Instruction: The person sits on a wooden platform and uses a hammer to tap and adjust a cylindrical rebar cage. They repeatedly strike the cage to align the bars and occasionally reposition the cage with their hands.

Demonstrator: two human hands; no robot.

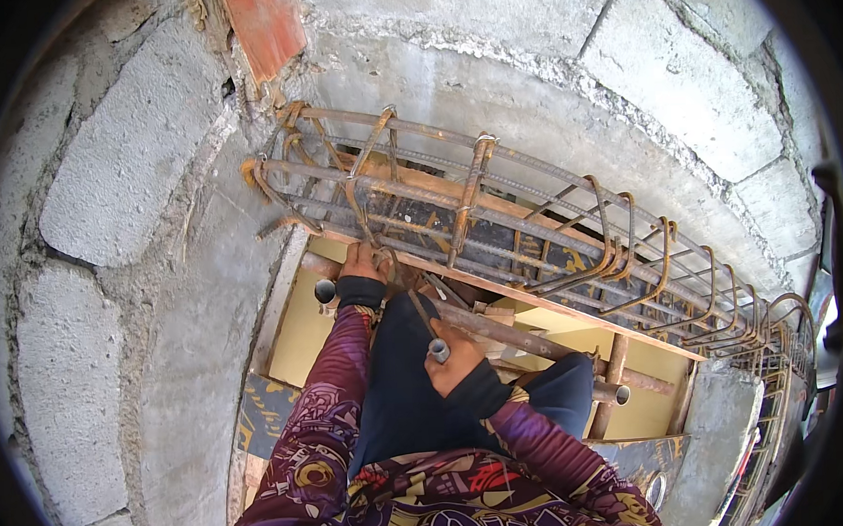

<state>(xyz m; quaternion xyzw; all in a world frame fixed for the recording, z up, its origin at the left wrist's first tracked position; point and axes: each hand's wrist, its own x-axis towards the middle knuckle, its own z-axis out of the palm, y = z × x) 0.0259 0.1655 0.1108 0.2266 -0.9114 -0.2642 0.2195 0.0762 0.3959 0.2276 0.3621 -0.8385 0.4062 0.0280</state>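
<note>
Right hand (456, 357): wrapping around a grey tube (438, 351), thin rod (414, 295) running up toward the left one
Left hand (365, 264): curling by the cage's lower edge, can't tell what it's gripping
Rebar cage (475, 193): sitting just beyond both hands
Tip: I'd be bracing left, easing the tube slowly, keeping knuckles off steel

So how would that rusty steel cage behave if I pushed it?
The cage would probably feel stiff, since long bars run through many hoops. It is likely heavy, with so many metal rods in it. Its rusty, partly ribbed surface looks rough, so it should grip more than slip.
</note>
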